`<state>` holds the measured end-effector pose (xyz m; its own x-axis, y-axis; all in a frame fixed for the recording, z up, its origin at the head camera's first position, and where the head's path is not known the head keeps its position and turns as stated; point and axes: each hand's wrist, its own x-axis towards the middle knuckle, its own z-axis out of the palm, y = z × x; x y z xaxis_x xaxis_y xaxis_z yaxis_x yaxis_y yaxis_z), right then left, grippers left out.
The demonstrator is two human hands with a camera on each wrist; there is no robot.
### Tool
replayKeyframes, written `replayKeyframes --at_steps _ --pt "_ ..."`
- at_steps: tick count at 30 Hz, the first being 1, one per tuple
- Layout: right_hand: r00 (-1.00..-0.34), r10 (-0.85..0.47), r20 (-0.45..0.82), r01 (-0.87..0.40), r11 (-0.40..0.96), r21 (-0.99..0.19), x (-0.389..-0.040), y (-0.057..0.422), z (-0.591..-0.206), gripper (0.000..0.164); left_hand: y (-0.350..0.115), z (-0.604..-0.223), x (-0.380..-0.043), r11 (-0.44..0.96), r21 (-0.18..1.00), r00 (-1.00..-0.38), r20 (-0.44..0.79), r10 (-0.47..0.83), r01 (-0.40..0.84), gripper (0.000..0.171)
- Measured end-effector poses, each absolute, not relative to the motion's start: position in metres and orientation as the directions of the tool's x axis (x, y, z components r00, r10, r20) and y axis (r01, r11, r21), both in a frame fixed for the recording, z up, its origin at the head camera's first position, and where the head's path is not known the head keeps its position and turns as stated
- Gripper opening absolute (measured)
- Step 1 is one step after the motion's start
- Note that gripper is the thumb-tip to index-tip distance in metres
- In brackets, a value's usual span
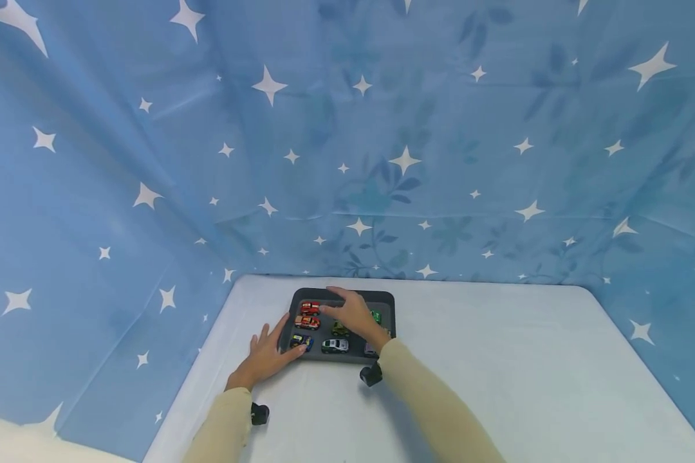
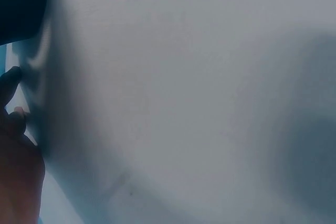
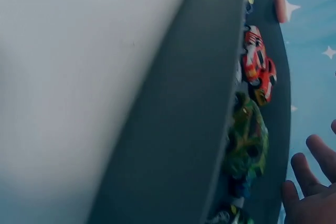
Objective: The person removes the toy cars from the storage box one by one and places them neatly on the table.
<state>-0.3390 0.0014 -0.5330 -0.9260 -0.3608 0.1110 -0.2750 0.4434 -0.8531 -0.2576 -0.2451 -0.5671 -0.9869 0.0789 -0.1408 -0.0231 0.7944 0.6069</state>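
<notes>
A dark grey tray [image 1: 324, 358] holds several toy cars. My left hand [image 1: 266, 355] is at its left side, fingers spread along that rim and thumb reaching across the front left corner near a blue car [image 1: 301, 341]. Over the tray's back half is my right hand [image 1: 354, 314], its fingers extended and apart. A red car [image 1: 309, 308] and an orange-red car [image 1: 307, 323] lie left of it. Below it are an olive-green car [image 1: 340, 329] and a silver car [image 1: 335, 346]. The right wrist view shows the right fingers [image 3: 307, 174] beside the tray's far wall [image 3: 283, 124], holding nothing.
The tray sits at the back left of a white-covered table [image 1: 498, 360]. A bright green car [image 1: 376, 316] and a grey car [image 1: 370, 349] are partly hidden by the right arm. A blue star-patterned curtain [image 1: 440, 128] hangs behind and along the sides.
</notes>
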Motion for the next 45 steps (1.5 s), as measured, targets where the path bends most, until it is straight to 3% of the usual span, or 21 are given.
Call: replayKeyframes --at_steps 11,24,45 --pt "-0.925 -0.368 0.093 -0.279 0.493 -0.824 -0.344 -0.023 -0.548 0.057 -0.246 -0.571 -0.26 0.794 0.607 -0.987 -0.14 0.077 -0.024 0.098" --pt "-0.922 -0.383 0.066 -0.281 0.541 -0.793 -0.356 -0.036 -0.536 0.051 -0.246 -0.568 -0.269 0.798 0.601 -0.989 -0.139 0.051 -0.043 0.098" --pt "-0.929 -0.344 0.136 -0.334 0.624 -0.707 -0.358 -0.057 -0.552 0.04 -0.244 -0.57 -0.257 0.789 0.614 -0.991 -0.123 0.055 -0.032 0.097"
